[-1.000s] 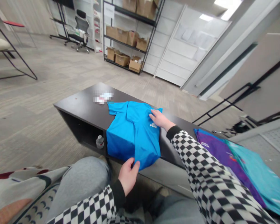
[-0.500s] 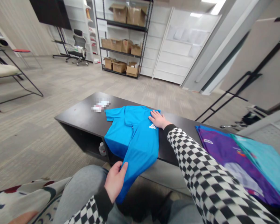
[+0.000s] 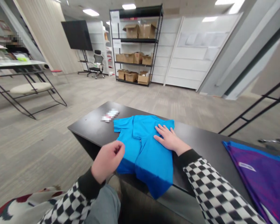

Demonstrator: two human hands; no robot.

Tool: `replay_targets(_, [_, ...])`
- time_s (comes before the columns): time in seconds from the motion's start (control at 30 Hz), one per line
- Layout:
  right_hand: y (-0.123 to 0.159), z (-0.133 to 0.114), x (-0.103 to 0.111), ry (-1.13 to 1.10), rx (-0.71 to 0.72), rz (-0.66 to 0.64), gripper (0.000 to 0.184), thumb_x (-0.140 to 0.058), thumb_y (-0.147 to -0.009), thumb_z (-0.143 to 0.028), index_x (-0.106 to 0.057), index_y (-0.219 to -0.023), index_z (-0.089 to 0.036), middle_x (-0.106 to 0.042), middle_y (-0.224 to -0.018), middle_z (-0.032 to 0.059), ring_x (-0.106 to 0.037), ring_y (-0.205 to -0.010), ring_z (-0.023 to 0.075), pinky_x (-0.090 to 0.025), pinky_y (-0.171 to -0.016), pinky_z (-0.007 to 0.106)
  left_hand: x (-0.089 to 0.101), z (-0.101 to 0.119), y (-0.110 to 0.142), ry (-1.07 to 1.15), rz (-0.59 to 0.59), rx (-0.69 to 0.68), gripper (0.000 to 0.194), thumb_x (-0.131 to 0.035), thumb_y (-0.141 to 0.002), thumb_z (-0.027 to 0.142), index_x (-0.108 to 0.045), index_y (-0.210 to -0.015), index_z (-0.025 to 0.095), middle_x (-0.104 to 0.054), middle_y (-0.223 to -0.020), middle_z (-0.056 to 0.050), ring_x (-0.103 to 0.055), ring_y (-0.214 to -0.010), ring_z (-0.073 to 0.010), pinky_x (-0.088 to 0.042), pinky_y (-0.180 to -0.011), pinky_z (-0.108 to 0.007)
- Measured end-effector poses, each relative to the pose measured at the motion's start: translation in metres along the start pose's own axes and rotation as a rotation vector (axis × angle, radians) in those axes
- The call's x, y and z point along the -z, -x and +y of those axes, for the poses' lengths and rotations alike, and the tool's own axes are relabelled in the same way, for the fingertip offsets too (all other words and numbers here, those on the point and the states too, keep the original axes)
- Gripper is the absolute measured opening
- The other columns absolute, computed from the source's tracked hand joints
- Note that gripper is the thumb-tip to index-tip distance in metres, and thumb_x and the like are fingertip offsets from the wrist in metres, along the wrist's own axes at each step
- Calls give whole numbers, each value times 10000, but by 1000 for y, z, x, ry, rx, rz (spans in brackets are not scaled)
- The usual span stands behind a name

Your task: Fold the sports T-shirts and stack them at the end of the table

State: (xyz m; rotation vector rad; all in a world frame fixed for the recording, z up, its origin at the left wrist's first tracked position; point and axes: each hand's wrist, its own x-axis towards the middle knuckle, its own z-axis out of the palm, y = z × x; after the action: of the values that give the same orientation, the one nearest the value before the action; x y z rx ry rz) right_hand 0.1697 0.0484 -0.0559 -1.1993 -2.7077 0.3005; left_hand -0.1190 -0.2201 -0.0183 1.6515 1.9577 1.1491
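A bright blue T-shirt lies partly folded on the black low table, its lower end hanging over the front edge. On the shirt's upper right part rests my right hand, open, with the fingers spread flat on the cloth. My left hand is in front of the shirt's left side, fingers curled in and thumb against them; no cloth shows in its grip. Both forearms wear black-and-white checked sleeves.
Folded purple clothing lies at the table's right end. A blurred white item sits near its far left corner. Beyond stand a shelf rack with cardboard boxes, an office chair and a white-topped table. A person is far left.
My left hand has let go of the shirt's lower edge and moved up and left. That edge now hangs loose. My right hand stays on the shirt, fingers more spread. The view has tilted up.
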Motion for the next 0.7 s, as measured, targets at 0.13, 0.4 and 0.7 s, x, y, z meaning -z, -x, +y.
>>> replay_targets(0.13, [-2,-4,0,1,-41,-89,891,-407,-1086,-822,-345,-1838,-347,-221,-1907,55,-175,-1769,445,-96,-1398,755,17,-15,-97,-468,71,-27,283,-521,-1084,330,-749,-1125,167,-791,-1188,-159,-734,-1124,-300,-525,-1041,-379])
replay_targets(0.4, [8,13,1,14,-161,-109,1017,-388,-1053,-889,-249,-1866,-295,-133,-1921,87,-121,-1780,429,-90,-1415,704,-13,-38,-212,-677,-176,226,378,-567,-1095,386,-742,-1198,67,-729,-1369,-345,-695,-1339,-456,-510,-1133,-523])
replay_targets(0.7, [17,20,15,-4,-210,-146,1016,-470,-1046,-859,-241,-1867,-306,-133,-1924,72,-95,-1783,423,-66,-1419,697,3,-30,-244,-467,-201,208,248,-725,-979,305,-662,-767,194,-729,-785,-104,-707,-964,-292,-527,-970,-391])
